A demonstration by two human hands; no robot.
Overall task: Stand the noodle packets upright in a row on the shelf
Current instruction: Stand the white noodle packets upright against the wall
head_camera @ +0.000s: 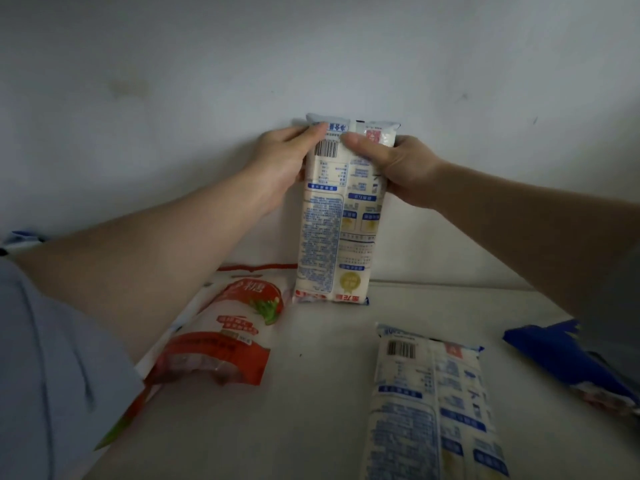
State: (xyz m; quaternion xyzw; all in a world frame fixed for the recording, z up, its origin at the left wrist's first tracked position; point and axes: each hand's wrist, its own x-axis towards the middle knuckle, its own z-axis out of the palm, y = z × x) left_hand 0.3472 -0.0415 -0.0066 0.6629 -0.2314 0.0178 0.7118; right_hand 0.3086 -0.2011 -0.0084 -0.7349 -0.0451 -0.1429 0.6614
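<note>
Packet (337, 216): I am gripping its top between left hand (284, 164) and right hand (398, 168), standing it on the shelf (311, 393) below them. Likely light, stiff, slippery film; holding high.

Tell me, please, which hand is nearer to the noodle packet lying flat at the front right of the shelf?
The right hand. It grips the upright packet on its right side, up and back from the flat packet; the left hand holds the upright packet's far side, further away.
</note>
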